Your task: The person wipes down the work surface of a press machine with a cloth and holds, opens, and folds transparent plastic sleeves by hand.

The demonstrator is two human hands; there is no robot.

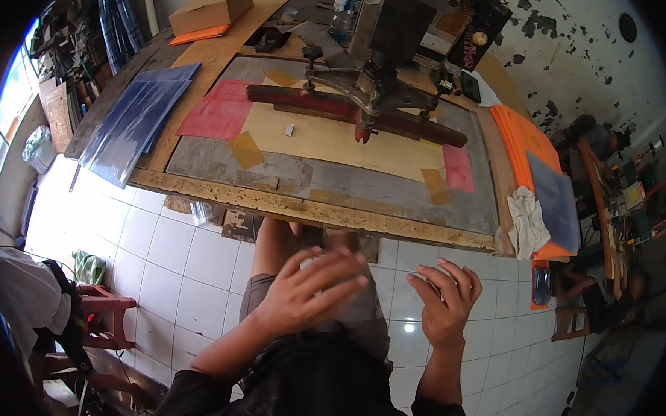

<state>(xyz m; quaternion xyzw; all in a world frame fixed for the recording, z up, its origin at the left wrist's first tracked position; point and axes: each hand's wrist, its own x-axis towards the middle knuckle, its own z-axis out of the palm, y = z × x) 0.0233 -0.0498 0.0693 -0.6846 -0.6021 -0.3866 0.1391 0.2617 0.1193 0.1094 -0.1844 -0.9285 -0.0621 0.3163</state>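
Note:
My left hand point(310, 291) is raised above my lap, its fingers apart and slightly blurred, with nothing visible in it. To its right, my right hand point(446, 298) is lifted over the floor with loosely curled, parted fingers, and I see nothing in it. Both hands are clear of the workbench point(318, 201) in front of me. On the bench stands a press with a long dark red bar point(413, 124). Under that bar lies a cream sheet point(329, 144), taped at its edges, with a small pale piece point(290, 130) on it.
Blue clear plastic sheets point(135, 111) lie at the bench's left, near a cardboard box point(211, 10). Orange sheets point(513, 138) and a white cloth point(526, 222) are at the right edge. A red stool point(109, 317) stands at left; other people sit on both sides.

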